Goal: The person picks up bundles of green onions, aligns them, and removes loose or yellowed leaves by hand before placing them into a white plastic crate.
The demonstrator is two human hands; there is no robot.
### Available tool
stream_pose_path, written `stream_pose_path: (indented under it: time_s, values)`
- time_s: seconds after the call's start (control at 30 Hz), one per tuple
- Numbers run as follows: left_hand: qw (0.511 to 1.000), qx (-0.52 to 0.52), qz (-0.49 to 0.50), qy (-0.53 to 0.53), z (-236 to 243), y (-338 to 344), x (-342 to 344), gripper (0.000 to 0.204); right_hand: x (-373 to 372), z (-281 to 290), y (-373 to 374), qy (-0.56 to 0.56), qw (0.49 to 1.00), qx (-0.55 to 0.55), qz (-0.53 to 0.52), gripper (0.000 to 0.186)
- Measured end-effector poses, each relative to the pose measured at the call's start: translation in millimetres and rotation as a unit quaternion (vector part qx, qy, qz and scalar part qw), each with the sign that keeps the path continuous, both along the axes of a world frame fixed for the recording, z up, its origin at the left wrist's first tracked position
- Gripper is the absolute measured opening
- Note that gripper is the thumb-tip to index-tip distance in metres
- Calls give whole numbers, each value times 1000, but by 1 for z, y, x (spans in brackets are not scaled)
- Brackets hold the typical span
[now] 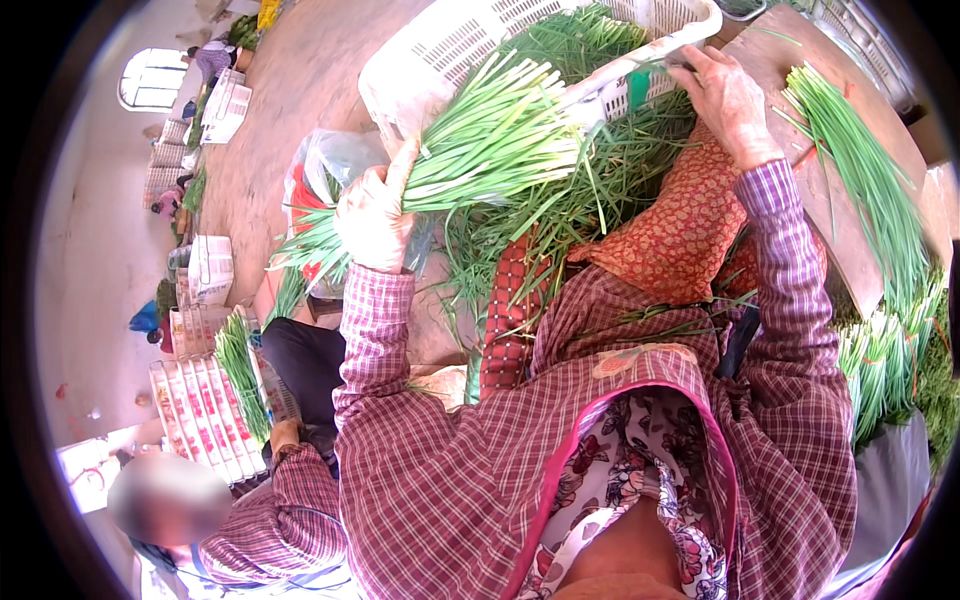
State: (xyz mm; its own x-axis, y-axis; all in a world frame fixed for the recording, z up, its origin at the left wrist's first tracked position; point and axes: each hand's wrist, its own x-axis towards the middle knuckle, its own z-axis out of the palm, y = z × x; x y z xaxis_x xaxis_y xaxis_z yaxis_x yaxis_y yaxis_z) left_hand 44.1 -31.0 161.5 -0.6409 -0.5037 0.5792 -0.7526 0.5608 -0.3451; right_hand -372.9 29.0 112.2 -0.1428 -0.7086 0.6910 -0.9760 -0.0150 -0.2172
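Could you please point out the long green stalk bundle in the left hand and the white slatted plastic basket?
Long green stalk bundle [495,145] in the left hand [376,215]: head view, middle of the pale stalks.
White slatted plastic basket [430,50]: head view, its left wall.

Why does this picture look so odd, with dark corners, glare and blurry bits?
In the head view, the wide fisheye lens leaves a dark, rounded border; in the head view, the arched window glares nearly white and the left grip looks washed out; also in the head view, a smooth blur covers the co-worker's face, while the bunch of green stalks looks fairly crisp.
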Motion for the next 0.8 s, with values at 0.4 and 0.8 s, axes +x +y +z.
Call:
stream_pose_path:
  time_s: [0.4,0.8]
  values:
    - [999,-17,0,-45,7,7,-16,87,95,27,-5,-19,997,36,62,23]
    - [999,-2,32,-27,6,1,-3,78,102,32,29,-105,975,148,131,54]
